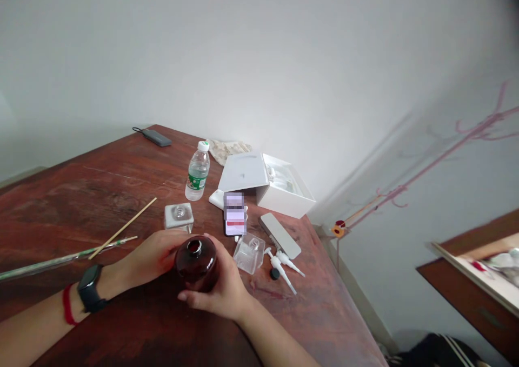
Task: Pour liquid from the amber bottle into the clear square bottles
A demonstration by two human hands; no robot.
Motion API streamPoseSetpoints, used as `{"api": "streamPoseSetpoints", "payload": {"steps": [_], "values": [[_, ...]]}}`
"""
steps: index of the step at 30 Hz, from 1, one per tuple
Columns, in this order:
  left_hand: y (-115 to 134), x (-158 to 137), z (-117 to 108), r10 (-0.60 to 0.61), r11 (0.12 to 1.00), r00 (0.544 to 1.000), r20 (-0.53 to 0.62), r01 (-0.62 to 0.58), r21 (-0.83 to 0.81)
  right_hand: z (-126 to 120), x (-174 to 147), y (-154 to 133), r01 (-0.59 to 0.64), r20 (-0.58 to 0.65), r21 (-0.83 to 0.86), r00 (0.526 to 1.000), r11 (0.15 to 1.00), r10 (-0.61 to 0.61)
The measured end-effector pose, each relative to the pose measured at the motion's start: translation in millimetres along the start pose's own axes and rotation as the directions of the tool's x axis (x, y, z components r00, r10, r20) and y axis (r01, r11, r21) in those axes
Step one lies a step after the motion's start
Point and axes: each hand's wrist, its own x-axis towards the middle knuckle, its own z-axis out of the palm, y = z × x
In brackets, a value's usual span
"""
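A dark reddish-brown round bottle (196,264) with an uncapped narrow neck stands upright between my hands. My right hand (225,286) curves round its right side, thumb in front. From the left, my left hand (160,253) closes against the same bottle, its fingertips partly hidden behind it. Just beyond my left hand is a clear square bottle (178,215). To the right of my hands lies another clear square bottle (249,253), tipped over. Two white pump heads (284,272) with dip tubes rest beside it, near a small black cap (274,273).
A water bottle (197,175) stands farther back, left of an open white box (284,194). Before the box lies a phone (235,215); a flat grey-white case (279,234) is to its right. Chopsticks (125,226), one in a wrapper, lie at left. The wooden table's (324,297) right edge is close.
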Motion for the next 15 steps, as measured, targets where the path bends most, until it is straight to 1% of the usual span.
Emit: {"api": "streamPoseSetpoints", "payload": {"steps": [3,10,15], "values": [[-1.5,-0.5,-0.1,0.008,1.0,1.0,-0.001,-0.008,0.011,-0.7,-0.8,-1.3,-0.051,-0.005,-0.016,0.999,0.999,0.051],[0.3,-0.8,-2.8,0.019,0.998,1.0,0.005,-0.019,0.059,-1.0,-0.6,-4.1,-0.08,-0.004,-0.029,0.997,0.996,0.08],[0.0,-0.3,-1.6,0.0,1.0,1.0,0.026,0.0,0.018,-0.5,-2.3,-4.7,-0.12,0.017,-0.038,0.993,0.992,0.121]]}}
